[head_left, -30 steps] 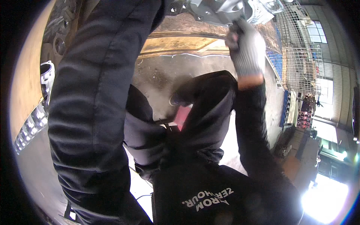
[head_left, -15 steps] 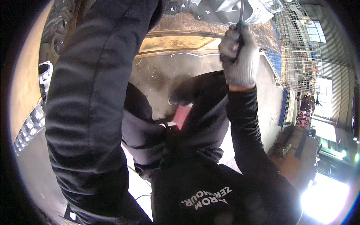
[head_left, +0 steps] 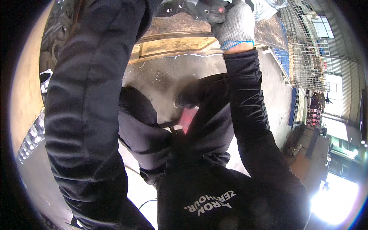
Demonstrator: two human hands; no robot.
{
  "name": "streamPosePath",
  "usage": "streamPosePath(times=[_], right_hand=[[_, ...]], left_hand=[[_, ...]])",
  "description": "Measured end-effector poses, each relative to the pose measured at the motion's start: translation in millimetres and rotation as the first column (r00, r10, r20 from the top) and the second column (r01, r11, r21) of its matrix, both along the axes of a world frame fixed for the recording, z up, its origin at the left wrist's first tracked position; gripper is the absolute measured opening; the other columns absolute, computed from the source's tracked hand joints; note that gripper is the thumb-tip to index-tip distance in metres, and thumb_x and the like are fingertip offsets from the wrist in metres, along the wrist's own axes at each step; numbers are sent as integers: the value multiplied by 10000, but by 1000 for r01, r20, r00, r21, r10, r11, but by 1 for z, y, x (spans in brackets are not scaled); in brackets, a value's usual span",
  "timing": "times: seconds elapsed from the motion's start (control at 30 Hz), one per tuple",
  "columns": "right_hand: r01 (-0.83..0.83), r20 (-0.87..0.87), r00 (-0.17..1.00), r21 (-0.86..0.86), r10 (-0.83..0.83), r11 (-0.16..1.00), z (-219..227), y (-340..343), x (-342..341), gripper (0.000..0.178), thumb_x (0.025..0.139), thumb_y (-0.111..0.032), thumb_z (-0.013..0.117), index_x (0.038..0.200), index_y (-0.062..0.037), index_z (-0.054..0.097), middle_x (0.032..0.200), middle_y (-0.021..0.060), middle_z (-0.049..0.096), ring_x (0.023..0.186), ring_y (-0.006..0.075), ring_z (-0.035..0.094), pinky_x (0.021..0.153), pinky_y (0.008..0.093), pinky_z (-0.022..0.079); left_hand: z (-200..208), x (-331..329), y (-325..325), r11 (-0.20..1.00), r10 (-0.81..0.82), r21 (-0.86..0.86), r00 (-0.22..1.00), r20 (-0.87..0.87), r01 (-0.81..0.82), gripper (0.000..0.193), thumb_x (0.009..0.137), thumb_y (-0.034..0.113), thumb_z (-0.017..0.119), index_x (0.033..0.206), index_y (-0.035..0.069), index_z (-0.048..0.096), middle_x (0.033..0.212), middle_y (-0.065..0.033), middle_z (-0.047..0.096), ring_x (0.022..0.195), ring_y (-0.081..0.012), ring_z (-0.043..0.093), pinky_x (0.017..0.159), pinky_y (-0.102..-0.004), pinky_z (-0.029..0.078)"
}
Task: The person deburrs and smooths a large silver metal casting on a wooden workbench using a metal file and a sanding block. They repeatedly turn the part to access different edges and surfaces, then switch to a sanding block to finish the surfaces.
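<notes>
My right hand (head_left: 235, 28), in a pale knitted glove with a blue cuff, is at the top of the view against a grey cast-metal part (head_left: 167, 9). Its fingers are curled and partly cut off by the upper edge. The dark-handled hand tool with a thin metal shaft, plain to see in that hand a moment ago, is now hidden by the glove and the edge. My left sleeve (head_left: 88, 84) stretches up the left side, and the left hand lies beyond the picture. The casting rests on a worn wooden surface (head_left: 172, 27).
More metal castings (head_left: 57, 46) are stacked at the far left, beside a wooden panel (head_left: 28, 76). A wire-mesh cage (head_left: 306, 46) stands at the right. A red object (head_left: 187, 118) shows between my legs, above the concrete floor (head_left: 149, 73).
My right hand has moved up and slightly left, onto the casting, and the tool's shaft has gone out of sight. My left arm has shifted slightly left.
</notes>
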State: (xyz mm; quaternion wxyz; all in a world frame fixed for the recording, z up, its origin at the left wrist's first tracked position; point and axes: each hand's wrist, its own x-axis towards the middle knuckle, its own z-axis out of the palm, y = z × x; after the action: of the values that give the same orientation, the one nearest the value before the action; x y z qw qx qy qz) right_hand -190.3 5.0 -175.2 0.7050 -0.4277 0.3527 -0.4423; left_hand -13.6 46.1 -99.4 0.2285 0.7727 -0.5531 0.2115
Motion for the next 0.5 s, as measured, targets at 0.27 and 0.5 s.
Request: streamPosePath(times=[0.27,0.5], right_hand=[[50,167,984,41,-56,998,-8,-5,27,95,1031,-132,536,945,-103,565,730,5,527,596,148,511,522,316,427],[108,-289,954,91,-77,990,0,62,-49,341,1085,-394,484,1016,-75,583,696,-4,534,450,114,433,378,246,285]], left_hand=[[-5,5,-7,999,-36,-22,996,81,38,496,1016,437,491,786,68,730,666,-97,673,618,-216,669,622,-407,530],[-4,10,6,993,-114,-42,992,-48,112,507,1018,444,487,764,73,721,654,-104,671,588,-227,657,607,-408,520]])
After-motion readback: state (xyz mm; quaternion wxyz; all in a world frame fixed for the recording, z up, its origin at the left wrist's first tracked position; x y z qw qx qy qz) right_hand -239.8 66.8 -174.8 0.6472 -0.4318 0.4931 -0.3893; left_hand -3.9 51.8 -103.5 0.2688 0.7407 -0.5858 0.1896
